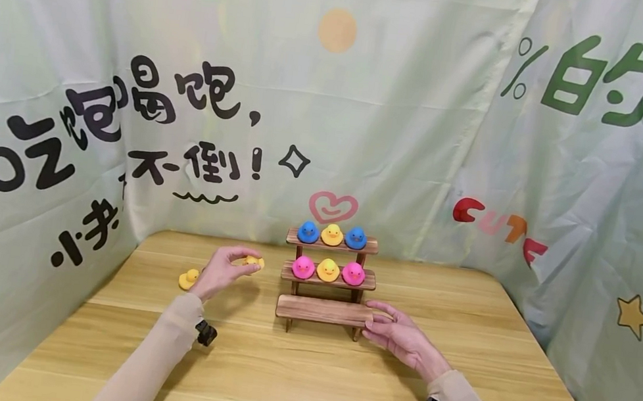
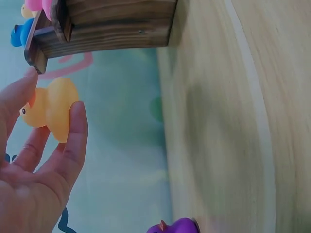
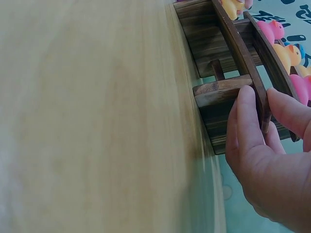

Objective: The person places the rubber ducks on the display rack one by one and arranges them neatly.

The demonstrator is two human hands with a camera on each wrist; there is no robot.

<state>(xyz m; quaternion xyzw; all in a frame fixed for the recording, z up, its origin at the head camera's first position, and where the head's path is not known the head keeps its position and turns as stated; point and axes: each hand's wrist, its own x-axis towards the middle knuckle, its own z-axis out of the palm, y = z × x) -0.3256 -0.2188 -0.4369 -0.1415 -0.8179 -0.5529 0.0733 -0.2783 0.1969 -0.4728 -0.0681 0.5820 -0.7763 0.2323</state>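
A yellow duck [image 1: 254, 262] [image 2: 54, 108] is pinched between the thumb and fingers of my left hand [image 1: 227, 270] [image 2: 46, 160], raised left of the wooden stand [image 1: 321, 311] [image 3: 238, 43]. My right hand [image 1: 403, 341] [image 3: 265, 155] grips the right end of the stand's bottom tier, thumb on one side of the board and fingers on the other. That tier holds no duck. On the middle tier sit a pink duck [image 1: 303, 267], a yellow one [image 1: 328, 270] and another pink one [image 1: 353, 273]. The top tier carries blue, yellow and blue ducks.
Another yellow duck [image 1: 189, 279] rests on the wooden table [image 1: 300, 383], just left of my left wrist. A purple duck [image 2: 176, 226] shows at the bottom of the left wrist view. Printed curtains [image 1: 404, 104] hang behind and on both sides of the table.
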